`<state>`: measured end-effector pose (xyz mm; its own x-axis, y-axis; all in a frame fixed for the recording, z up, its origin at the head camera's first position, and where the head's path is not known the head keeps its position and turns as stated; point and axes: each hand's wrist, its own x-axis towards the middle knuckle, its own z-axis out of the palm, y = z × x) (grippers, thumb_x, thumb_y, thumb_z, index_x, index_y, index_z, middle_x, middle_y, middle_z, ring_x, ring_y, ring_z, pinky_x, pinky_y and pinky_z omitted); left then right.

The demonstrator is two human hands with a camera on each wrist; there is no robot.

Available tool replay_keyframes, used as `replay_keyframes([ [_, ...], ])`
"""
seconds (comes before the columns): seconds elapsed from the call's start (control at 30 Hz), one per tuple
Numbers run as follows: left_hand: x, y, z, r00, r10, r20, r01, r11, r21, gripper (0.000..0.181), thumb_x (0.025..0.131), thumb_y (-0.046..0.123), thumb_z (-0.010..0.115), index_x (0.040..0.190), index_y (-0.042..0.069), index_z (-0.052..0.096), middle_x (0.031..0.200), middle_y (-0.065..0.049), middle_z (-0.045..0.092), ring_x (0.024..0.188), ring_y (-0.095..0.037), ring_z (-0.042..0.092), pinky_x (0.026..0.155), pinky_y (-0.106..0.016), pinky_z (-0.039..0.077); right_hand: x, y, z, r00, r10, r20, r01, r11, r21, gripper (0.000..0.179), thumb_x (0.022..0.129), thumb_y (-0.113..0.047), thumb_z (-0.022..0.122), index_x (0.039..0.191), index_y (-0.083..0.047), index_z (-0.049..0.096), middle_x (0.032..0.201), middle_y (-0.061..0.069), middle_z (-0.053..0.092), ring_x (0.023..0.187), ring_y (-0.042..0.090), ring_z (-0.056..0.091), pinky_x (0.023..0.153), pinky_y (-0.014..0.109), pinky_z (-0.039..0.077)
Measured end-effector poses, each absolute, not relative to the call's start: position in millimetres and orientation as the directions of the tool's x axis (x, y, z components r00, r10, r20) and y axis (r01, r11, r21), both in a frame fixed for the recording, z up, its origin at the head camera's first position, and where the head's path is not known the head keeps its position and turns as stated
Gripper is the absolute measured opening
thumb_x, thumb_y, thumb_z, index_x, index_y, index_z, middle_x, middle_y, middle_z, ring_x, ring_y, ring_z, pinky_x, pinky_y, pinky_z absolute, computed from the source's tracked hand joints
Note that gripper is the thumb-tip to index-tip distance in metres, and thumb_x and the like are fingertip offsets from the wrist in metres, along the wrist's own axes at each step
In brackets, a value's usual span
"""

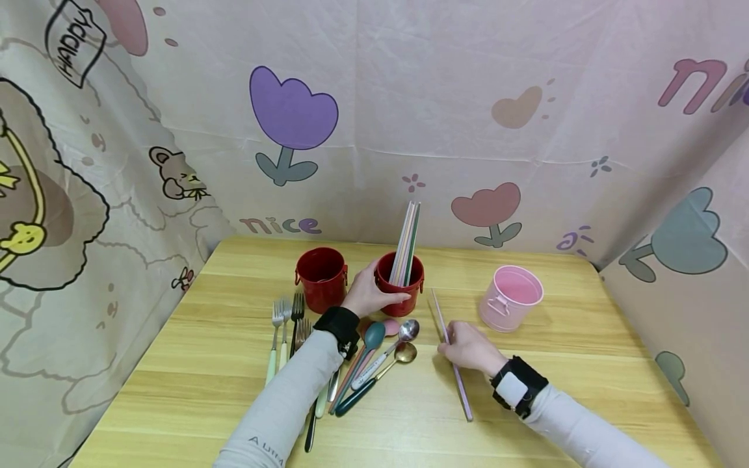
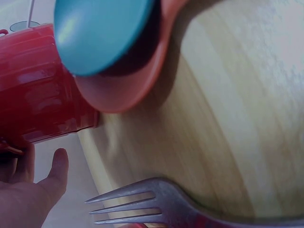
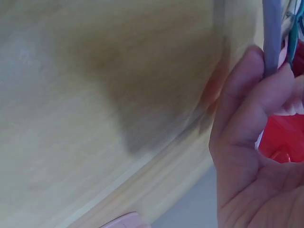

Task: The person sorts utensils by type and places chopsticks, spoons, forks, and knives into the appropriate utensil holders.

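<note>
My left hand (image 1: 373,294) holds the side of a small red bucket (image 1: 417,304), its thumb across the front. Several coloured chopsticks (image 1: 405,244) stand in that bucket, leaning slightly right. In the left wrist view, the hand (image 2: 31,194) is beside the red bucket (image 2: 42,85). A purple chopstick (image 1: 462,390) slants over the table, pinched by my right hand (image 1: 471,348). The right wrist view shows the purple chopstick (image 3: 272,35) between the thumb and fingers of the hand (image 3: 251,142); its far end is out of frame there.
Another red bucket (image 1: 322,279) stands to the left, and a pink bucket (image 1: 510,302) to the right. Several forks (image 1: 277,315) lie left of my left forearm. Several spoons, including a teal one (image 1: 374,335), lie right of it on the wooden table (image 1: 193,364). A printed cloth hangs behind.
</note>
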<state>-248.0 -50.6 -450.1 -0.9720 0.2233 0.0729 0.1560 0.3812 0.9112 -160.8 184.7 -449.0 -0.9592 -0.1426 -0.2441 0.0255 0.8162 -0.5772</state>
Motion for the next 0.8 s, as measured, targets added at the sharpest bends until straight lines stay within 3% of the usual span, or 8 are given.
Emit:
replay_keyframes([
  [0.33,-249.5,-50.9,-452.3,-0.972,0.223,0.070,0.153,0.378,0.913,0.084,0.076,0.023,0.089,0.147,0.021,0.045,0.145,-0.003,0.058,0.135,-0.027,0.053,0.112,-0.051,0.046,-166.2,190.2,-443.4,-0.968,-0.195,-0.159,-0.031,0.718,-0.696,0.009,0.091,-0.007,0.062,0.096,0.000,0.060,0.072,0.008,0.065,0.059,0.015,0.057,0.052,0.029,0.049],
  [0.57,-248.2,-50.5,-450.8,-0.970,0.225,0.087,0.168,0.372,0.913,0.083,0.077,0.025,0.088,0.148,0.021,0.044,0.146,-0.002,0.058,0.135,-0.026,0.054,0.111,-0.050,0.047,-174.4,188.3,-433.1,-0.980,-0.191,-0.054,-0.098,0.700,-0.708,0.019,0.092,-0.006,0.058,0.107,0.005,0.061,0.074,0.010,0.068,0.057,0.012,0.057,0.050,0.026,0.048],
  [0.8,-246.3,-49.8,-449.2,-0.972,0.220,0.087,0.167,0.379,0.910,0.083,0.077,0.024,0.088,0.148,0.021,0.044,0.146,-0.002,0.058,0.135,-0.026,0.054,0.112,-0.049,0.047,-185.4,180.6,-415.9,-0.987,-0.155,0.042,-0.138,0.691,-0.710,0.020,0.091,-0.007,0.056,0.108,0.001,0.061,0.079,0.010,0.070,0.062,0.011,0.062,0.056,0.026,0.051],
])
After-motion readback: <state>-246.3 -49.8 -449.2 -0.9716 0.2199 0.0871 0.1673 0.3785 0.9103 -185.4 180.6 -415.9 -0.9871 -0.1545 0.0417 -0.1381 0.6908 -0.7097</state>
